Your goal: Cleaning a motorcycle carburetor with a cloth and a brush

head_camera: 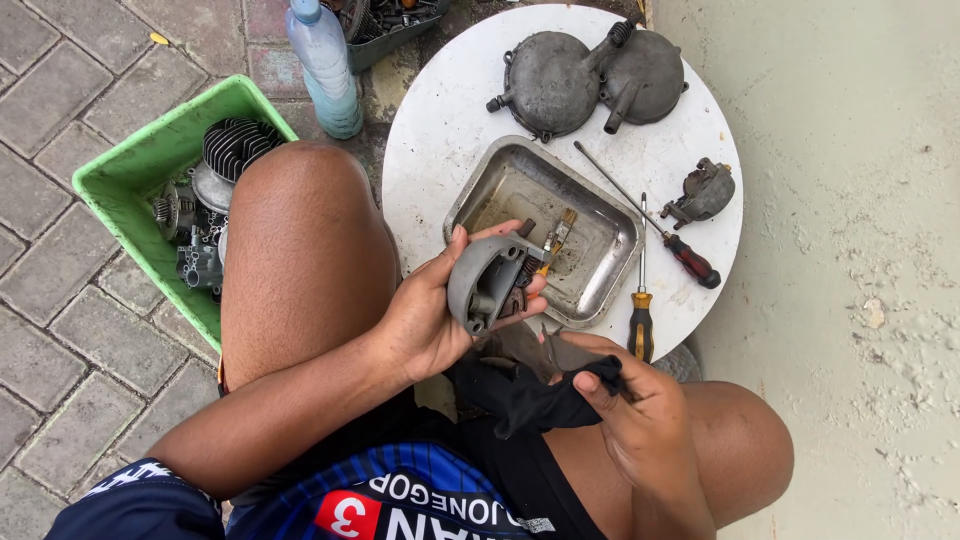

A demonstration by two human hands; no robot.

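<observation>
My left hand (430, 315) grips a grey curved metal engine part (482, 282), holding it over the near edge of a round white table (440, 130). My right hand (640, 415) holds a black cloth (520, 395) just below that part, above my lap. Right behind the part sits a shallow metal tray (610, 255) with a small brass piece (560, 232) in it.
Two grey round engine covers (590, 75) lie at the table's far side. Two screwdrivers (641, 310) and a small carburettor-like part (703, 193) lie right of the tray. A green bin (130, 170) of engine parts and a plastic bottle (325, 65) stand on the paving at left.
</observation>
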